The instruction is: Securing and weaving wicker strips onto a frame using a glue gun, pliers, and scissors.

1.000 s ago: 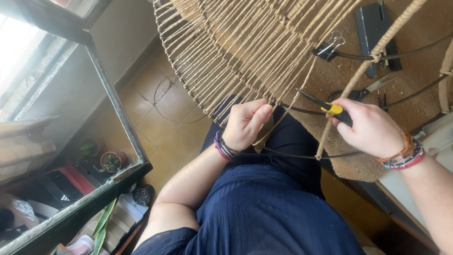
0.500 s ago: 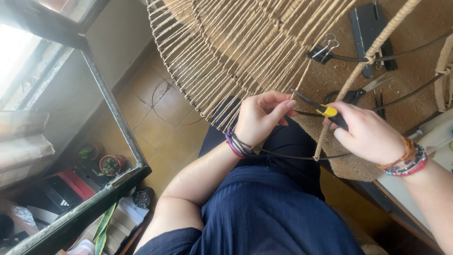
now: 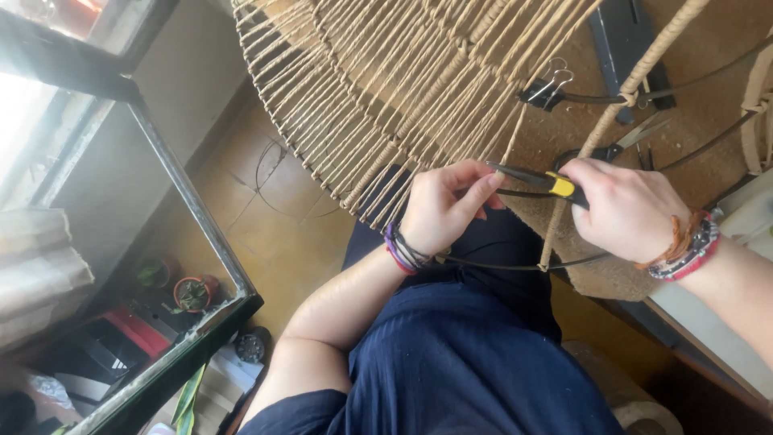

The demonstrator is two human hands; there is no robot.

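A round wire frame wrapped in tan woven cord (image 3: 403, 89) rests above my lap. My right hand (image 3: 624, 205) grips pliers with a yellow and black handle (image 3: 541, 182), whose jaws point left toward my left hand. My left hand (image 3: 447, 208) pinches the cord strands at the frame's lower edge, fingertips touching the plier tips. A cord-wrapped spoke (image 3: 620, 101) runs diagonally up behind my right hand. Bracelets sit on both wrists.
A black binder clip (image 3: 541, 93) grips the frame wire. Scissors (image 3: 636, 137) lie on a woven mat at the upper right. A dark metal shelf frame (image 3: 185, 217) stands at the left, with small potted plants (image 3: 192, 292) below. Tan tiled floor lies underneath.
My left hand has shifted right along the frame's edge and opened its fingers onto the strands by the plier tips. The right hand has stayed on the pliers.
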